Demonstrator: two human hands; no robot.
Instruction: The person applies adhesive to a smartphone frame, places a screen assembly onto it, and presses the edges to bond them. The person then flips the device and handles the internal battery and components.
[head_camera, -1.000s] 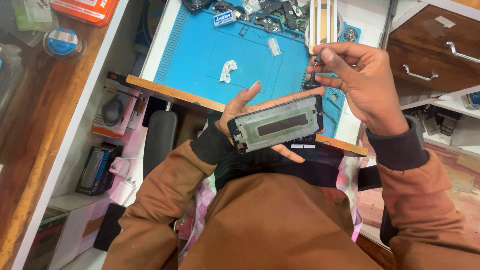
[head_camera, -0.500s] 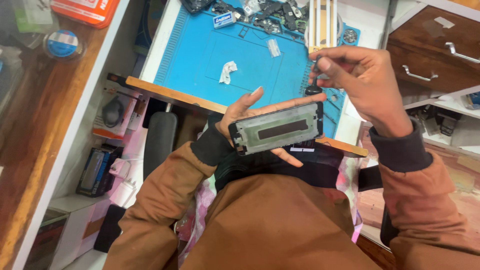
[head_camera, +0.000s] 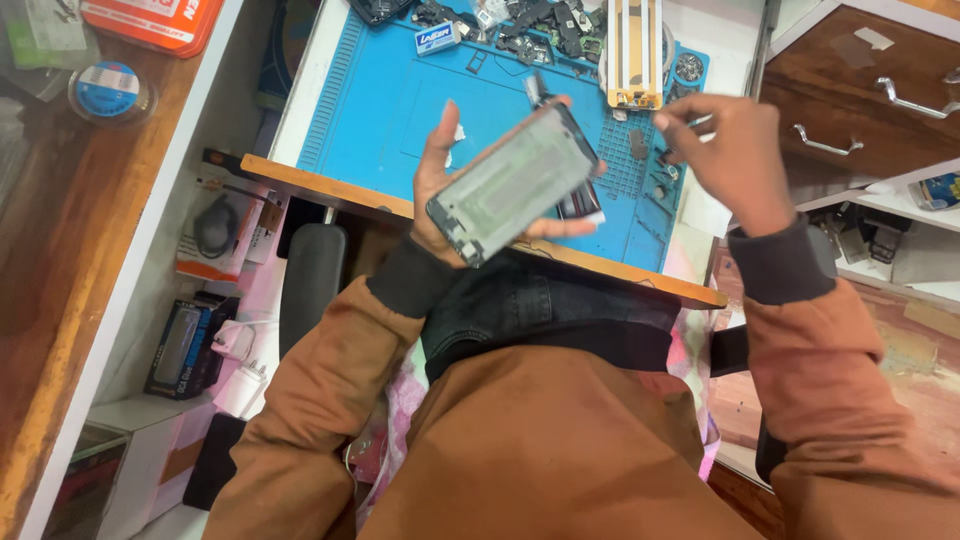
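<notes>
Work mat: bright blue. Phone frame: grey-green inner face, black edging. Bench edge: orange-brown wood. Jacket sleeves: rust brown, with black ribbed cuffs. Drawer front: dark brown wood, silver handles. Tape roll: blue label.

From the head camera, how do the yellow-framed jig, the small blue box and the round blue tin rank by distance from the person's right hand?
From the right hand:
1. Yellow-framed jig, just up-left on the blue mat.
2. Small blue box, at the mat's top.
3. Round blue tin, far left on the wooden counter.
</notes>
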